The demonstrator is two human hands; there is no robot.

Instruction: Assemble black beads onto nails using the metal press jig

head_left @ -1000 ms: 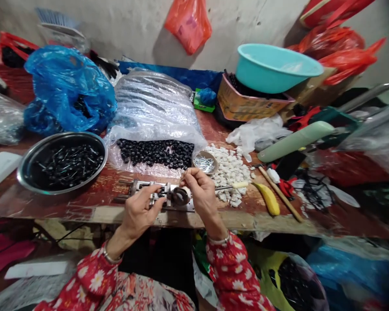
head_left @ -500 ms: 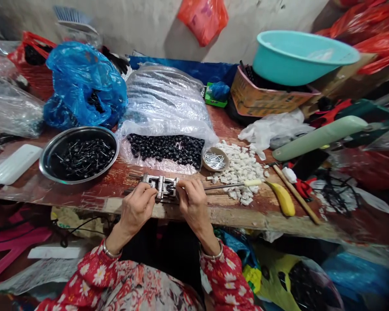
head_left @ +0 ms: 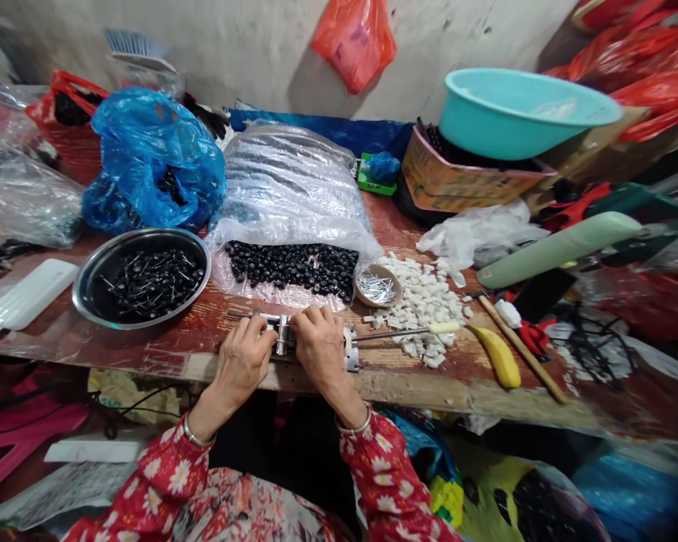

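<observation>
A small metal jig [head_left: 283, 336] lies at the table's front edge, with a long rod ending in a pale handle [head_left: 444, 327] out to its right. My left hand [head_left: 245, 360] is closed in a pinch at the jig's left end; whatever is between the fingertips is hidden. Over the jig's middle, my right hand [head_left: 323, 352] has its fingers bent down and pressed together, covering what they touch. Just behind the jig, small round black caps [head_left: 294, 265] spill from a clear plastic bag [head_left: 294, 181]. A little bowl [head_left: 396, 292] beside them contains metal nails [head_left: 376, 287].
A steel basin [head_left: 80, 290] of black-headed nails stands left. White plastic pieces [head_left: 423, 301] are heaped right of the bowl, near a banana [head_left: 496, 357] and a hammer [head_left: 525, 350]. Behind are a blue bag [head_left: 152, 158] and a turquoise tub [head_left: 525, 113] on a box.
My right hand has shifted left, from the jig's right end onto its middle, uncovering the right end. My left hand stays at the left end. The camera view has tilted slightly.
</observation>
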